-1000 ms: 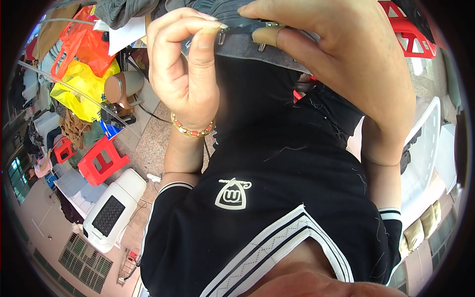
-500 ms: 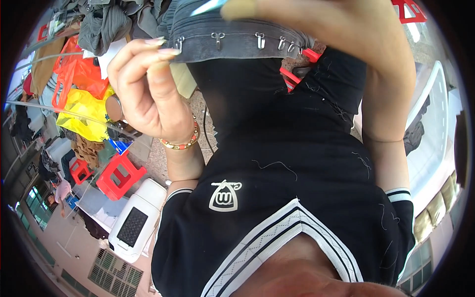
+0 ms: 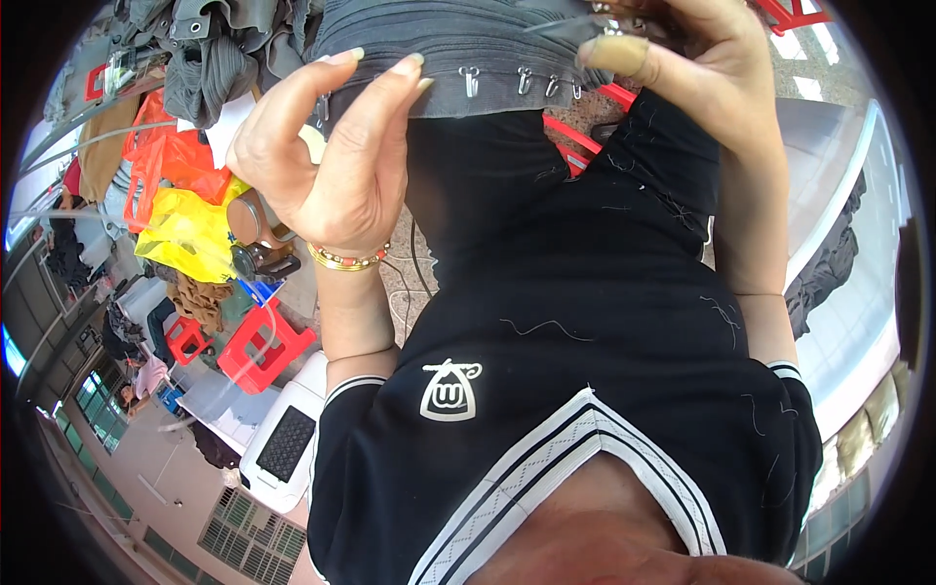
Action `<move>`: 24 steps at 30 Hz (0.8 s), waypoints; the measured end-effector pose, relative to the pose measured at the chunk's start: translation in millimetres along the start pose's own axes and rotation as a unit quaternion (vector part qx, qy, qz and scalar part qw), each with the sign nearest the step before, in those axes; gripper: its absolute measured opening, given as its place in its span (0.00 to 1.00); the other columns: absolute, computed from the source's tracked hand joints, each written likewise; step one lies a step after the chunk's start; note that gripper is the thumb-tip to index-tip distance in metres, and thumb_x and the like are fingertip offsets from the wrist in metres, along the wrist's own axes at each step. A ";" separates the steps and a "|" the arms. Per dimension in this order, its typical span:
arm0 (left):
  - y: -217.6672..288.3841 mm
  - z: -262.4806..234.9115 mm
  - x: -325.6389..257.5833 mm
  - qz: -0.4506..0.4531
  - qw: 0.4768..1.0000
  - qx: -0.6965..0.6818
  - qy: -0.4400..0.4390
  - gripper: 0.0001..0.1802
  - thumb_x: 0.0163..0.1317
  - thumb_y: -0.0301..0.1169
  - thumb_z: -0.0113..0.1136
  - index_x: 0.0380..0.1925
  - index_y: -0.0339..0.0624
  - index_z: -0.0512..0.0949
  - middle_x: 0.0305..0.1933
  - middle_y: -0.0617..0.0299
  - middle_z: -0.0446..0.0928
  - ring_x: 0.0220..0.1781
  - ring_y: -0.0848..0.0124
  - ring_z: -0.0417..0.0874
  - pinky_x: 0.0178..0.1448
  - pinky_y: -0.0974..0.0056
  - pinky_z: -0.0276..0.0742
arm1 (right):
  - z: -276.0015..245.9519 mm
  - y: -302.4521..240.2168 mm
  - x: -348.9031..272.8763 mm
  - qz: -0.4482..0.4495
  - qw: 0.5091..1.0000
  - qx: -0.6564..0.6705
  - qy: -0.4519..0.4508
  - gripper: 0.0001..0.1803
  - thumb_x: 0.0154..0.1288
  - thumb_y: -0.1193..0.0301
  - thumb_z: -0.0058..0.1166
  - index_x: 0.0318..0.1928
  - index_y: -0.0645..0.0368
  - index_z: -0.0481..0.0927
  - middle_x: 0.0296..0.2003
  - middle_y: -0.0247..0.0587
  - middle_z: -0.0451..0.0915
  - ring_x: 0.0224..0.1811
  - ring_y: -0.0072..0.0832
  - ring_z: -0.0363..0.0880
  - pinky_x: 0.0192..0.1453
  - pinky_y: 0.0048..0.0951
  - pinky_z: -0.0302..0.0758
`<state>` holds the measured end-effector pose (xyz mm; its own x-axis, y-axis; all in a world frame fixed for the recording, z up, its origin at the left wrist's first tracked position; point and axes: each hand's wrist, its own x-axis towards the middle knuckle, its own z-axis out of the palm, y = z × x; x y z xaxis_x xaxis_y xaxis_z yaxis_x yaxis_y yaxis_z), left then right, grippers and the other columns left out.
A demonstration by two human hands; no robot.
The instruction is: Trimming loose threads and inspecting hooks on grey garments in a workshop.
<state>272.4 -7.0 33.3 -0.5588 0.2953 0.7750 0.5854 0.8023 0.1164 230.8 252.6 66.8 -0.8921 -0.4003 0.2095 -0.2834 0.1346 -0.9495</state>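
A grey ribbed garment (image 3: pixel 429 44) lies over my lap at the top, with several small silver metal hooks (image 3: pixel 472 82) along its near edge. My left hand (image 3: pixel 327 161) is over the garment's left part, fingers stretched and apart, with nothing visible in them. My right hand (image 3: pixel 717 83) is bent over the garment's right end, a tan covering on its thumb. Between its curled fingers is something dark and shiny, with a blurred grey pointed piece (image 3: pixel 565 24) beside the thumb tip. I cannot make out what it is.
To the left are a pile of grey garments (image 3: pixel 210 73), orange (image 3: pixel 166 136) and yellow (image 3: pixel 185 229) plastic bags, a red stool (image 3: pixel 263 346) and a white lidded bin (image 3: pixel 292 429). A large white container (image 3: pixel 858 322) with dark cloth stands at right.
My right hand has drawn back to the right from across the garment. My left hand has shifted right and its fingers have spread. More hooks at the edge's right end now lie near my right thumb.
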 end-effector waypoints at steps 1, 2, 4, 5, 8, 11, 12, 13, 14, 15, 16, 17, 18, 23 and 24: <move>-1.3 2.4 0.3 0.004 1.000 0.000 0.010 0.13 0.48 0.33 0.75 0.36 0.55 0.88 0.46 0.68 0.78 0.48 0.70 0.75 0.49 0.67 0.66 | -0.7 0.8 -1.2 -0.006 1.000 -0.028 -0.007 0.18 0.49 0.79 0.71 0.43 0.67 0.84 0.35 0.34 0.79 0.36 0.17 0.75 0.37 0.17 0.69; -1.9 2.7 -0.5 0.007 1.000 0.005 0.018 0.11 0.49 0.33 0.75 0.35 0.55 0.87 0.46 0.68 0.78 0.48 0.70 0.75 0.49 0.67 0.66 | 1.9 5.1 -0.1 -0.033 0.999 -0.011 -0.011 0.18 0.49 0.78 0.71 0.43 0.66 0.84 0.34 0.34 0.79 0.36 0.18 0.74 0.36 0.18 0.68; 0.3 1.3 -0.6 0.004 1.000 0.007 0.011 0.09 0.51 0.33 0.73 0.34 0.54 0.87 0.47 0.67 0.78 0.48 0.70 0.75 0.49 0.67 0.66 | 8.2 11.1 0.2 -0.042 0.999 0.001 -0.012 0.18 0.50 0.78 0.71 0.44 0.65 0.85 0.35 0.35 0.79 0.36 0.18 0.74 0.36 0.19 0.68; 2.0 2.1 0.8 0.000 1.000 -0.002 0.008 0.07 0.53 0.33 0.72 0.34 0.54 0.86 0.47 0.67 0.78 0.48 0.70 0.75 0.50 0.67 0.66 | 8.6 11.9 -1.0 -0.046 0.999 0.004 -0.009 0.18 0.50 0.78 0.71 0.44 0.64 0.85 0.35 0.35 0.79 0.36 0.19 0.74 0.36 0.19 0.68; 6.3 1.0 2.0 -0.011 0.999 -0.034 -0.003 0.06 0.56 0.32 0.70 0.35 0.52 0.85 0.48 0.66 0.78 0.48 0.69 0.76 0.50 0.66 0.67 | 7.8 15.6 -1.4 -0.075 0.997 0.002 -0.014 0.18 0.50 0.78 0.71 0.44 0.63 0.85 0.36 0.37 0.79 0.37 0.21 0.76 0.37 0.20 0.70; 8.8 1.6 6.2 -0.024 0.997 -0.072 0.007 0.06 0.57 0.31 0.69 0.35 0.49 0.84 0.46 0.64 0.79 0.48 0.69 0.76 0.51 0.66 0.66 | 9.6 17.2 1.7 -0.118 0.993 0.002 -0.025 0.18 0.50 0.78 0.71 0.44 0.64 0.85 0.36 0.38 0.79 0.36 0.24 0.77 0.37 0.21 0.71; 8.9 1.4 6.0 -0.024 0.997 -0.072 0.006 0.06 0.57 0.31 0.69 0.35 0.49 0.84 0.46 0.64 0.79 0.48 0.69 0.76 0.51 0.66 0.66 | 10.0 18.1 2.7 -0.142 0.989 -0.008 -0.036 0.18 0.50 0.78 0.71 0.44 0.64 0.85 0.36 0.39 0.79 0.36 0.25 0.77 0.37 0.22 0.71; 8.8 1.1 5.6 -0.025 0.997 -0.073 -0.003 0.06 0.57 0.31 0.68 0.35 0.48 0.83 0.45 0.64 0.79 0.47 0.69 0.76 0.51 0.66 0.66 | 10.5 18.7 3.3 -0.142 0.989 -0.008 -0.035 0.18 0.50 0.78 0.71 0.44 0.64 0.85 0.36 0.39 0.79 0.36 0.25 0.77 0.37 0.22 0.71; 8.6 0.1 4.9 -0.026 0.997 -0.073 -0.012 0.05 0.58 0.31 0.68 0.35 0.48 0.83 0.44 0.63 0.79 0.47 0.69 0.76 0.51 0.65 0.66 | 11.9 19.0 4.0 -0.140 0.989 -0.005 -0.041 0.18 0.51 0.78 0.71 0.44 0.64 0.85 0.35 0.39 0.79 0.35 0.26 0.77 0.37 0.23 0.71; 8.7 -0.2 4.6 -0.027 0.997 -0.072 -0.013 0.05 0.58 0.31 0.68 0.35 0.48 0.83 0.44 0.63 0.79 0.47 0.69 0.76 0.51 0.65 0.66 | 13.2 19.3 4.6 -0.139 0.989 -0.003 -0.048 0.17 0.51 0.78 0.71 0.44 0.64 0.85 0.35 0.39 0.79 0.35 0.26 0.77 0.37 0.23 0.72; 8.9 -0.2 4.5 -0.029 0.996 -0.079 -0.013 0.05 0.58 0.30 0.67 0.35 0.48 0.83 0.42 0.64 0.80 0.46 0.69 0.77 0.51 0.65 0.65 | 14.3 19.4 5.0 -0.139 0.989 -0.003 -0.048 0.17 0.51 0.78 0.71 0.44 0.64 0.85 0.35 0.39 0.79 0.35 0.26 0.77 0.37 0.23 0.72; 8.8 0.4 4.5 -0.031 0.996 -0.086 -0.013 0.05 0.58 0.29 0.67 0.35 0.48 0.82 0.40 0.64 0.80 0.44 0.69 0.78 0.51 0.65 0.65 | 14.9 19.8 5.4 -0.135 0.989 0.001 -0.058 0.17 0.51 0.78 0.71 0.44 0.64 0.85 0.34 0.39 0.79 0.35 0.26 0.77 0.37 0.24 0.72; 7.9 1.5 4.3 -0.032 0.996 -0.086 -0.014 0.05 0.58 0.29 0.67 0.35 0.48 0.82 0.40 0.64 0.80 0.44 0.69 0.78 0.51 0.65 0.65 | 15.6 20.3 6.0 -0.131 0.989 0.005 -0.068 0.17 0.51 0.78 0.71 0.44 0.63 0.85 0.34 0.39 0.78 0.35 0.27 0.77 0.37 0.24 0.72; 2.9 4.9 3.7 -0.009 0.992 -0.128 -0.009 0.06 0.60 0.29 0.65 0.36 0.47 0.79 0.36 0.65 0.81 0.41 0.67 0.80 0.50 0.64 0.65 | 18.3 21.9 7.3 -0.157 0.986 0.005 -0.063 0.17 0.50 0.77 0.71 0.44 0.63 0.85 0.34 0.39 0.78 0.34 0.27 0.77 0.37 0.25 0.72; 2.5 5.0 4.0 -0.009 0.992 -0.128 -0.010 0.06 0.60 0.29 0.65 0.36 0.47 0.79 0.36 0.65 0.81 0.41 0.67 0.80 0.50 0.64 0.65 | 18.1 21.6 7.6 -0.161 0.985 0.001 -0.065 0.17 0.50 0.77 0.71 0.44 0.63 0.85 0.34 0.39 0.78 0.34 0.27 0.77 0.37 0.25 0.72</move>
<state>268.7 -1.2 33.6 -0.5804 0.2935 0.7596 0.7036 0.6503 0.2863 224.2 236.0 43.6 -0.7039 -0.5344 0.4680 -0.5427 -0.0205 -0.8397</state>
